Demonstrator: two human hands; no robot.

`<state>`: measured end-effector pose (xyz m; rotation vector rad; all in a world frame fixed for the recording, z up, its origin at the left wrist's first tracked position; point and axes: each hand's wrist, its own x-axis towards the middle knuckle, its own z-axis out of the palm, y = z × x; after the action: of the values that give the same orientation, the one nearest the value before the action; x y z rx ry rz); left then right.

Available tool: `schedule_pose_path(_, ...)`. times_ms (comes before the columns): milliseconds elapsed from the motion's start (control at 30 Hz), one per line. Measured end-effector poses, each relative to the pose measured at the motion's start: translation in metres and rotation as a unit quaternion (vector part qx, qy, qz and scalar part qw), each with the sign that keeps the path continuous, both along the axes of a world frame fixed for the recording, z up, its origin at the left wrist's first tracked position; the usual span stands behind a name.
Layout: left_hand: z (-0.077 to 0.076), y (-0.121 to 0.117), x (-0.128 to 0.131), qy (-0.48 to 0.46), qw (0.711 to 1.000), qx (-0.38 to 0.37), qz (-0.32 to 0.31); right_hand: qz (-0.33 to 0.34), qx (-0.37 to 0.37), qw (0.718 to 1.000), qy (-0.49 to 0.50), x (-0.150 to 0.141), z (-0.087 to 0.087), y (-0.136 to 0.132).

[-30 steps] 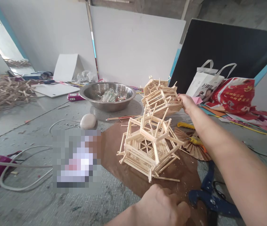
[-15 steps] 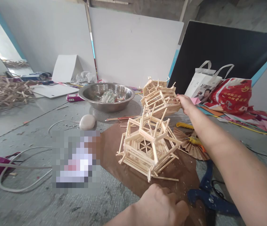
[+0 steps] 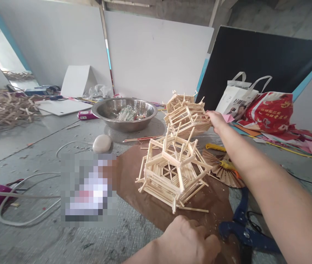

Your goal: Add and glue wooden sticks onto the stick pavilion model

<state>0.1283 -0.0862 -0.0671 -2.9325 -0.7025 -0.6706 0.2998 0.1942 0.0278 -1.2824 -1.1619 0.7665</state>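
While the right hand [image 3: 215, 119] pinches the right edge of the far frame [image 3: 189, 118] between its fingers, the near frame [image 3: 177, 161] stands on the brown sheet [image 3: 136, 189], closer to the person. Just short of the near frame, the left hand [image 3: 187, 238] is curled; whether its fingers hold anything, I cannot tell. To its right lies the blue tool [image 3: 250, 234]; the bowl [image 3: 125, 126] sits left of the far frame.
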Motion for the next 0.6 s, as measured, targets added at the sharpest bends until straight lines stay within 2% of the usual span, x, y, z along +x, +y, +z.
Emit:
schedule_pose_path(200, 0.004, 0.0, -0.001, 0.016, 1.0, -0.01, 0.008, -0.044, 0.024, 0.999, -0.016, -0.002, 0.001, 0.0)
schedule_pose_path(467, -0.003, 0.004, -0.002, -0.001, 1.0, -0.017, 0.0, 0.035, -0.01, 0.999, 0.015, -0.013, 0.0, -0.007)
schedule_pose_path(600, -0.011, 0.005, -0.001, -0.04, 0.999, 0.026, -0.004, 0.065, 0.002, 0.998, 0.025, -0.018, -0.001, -0.013)
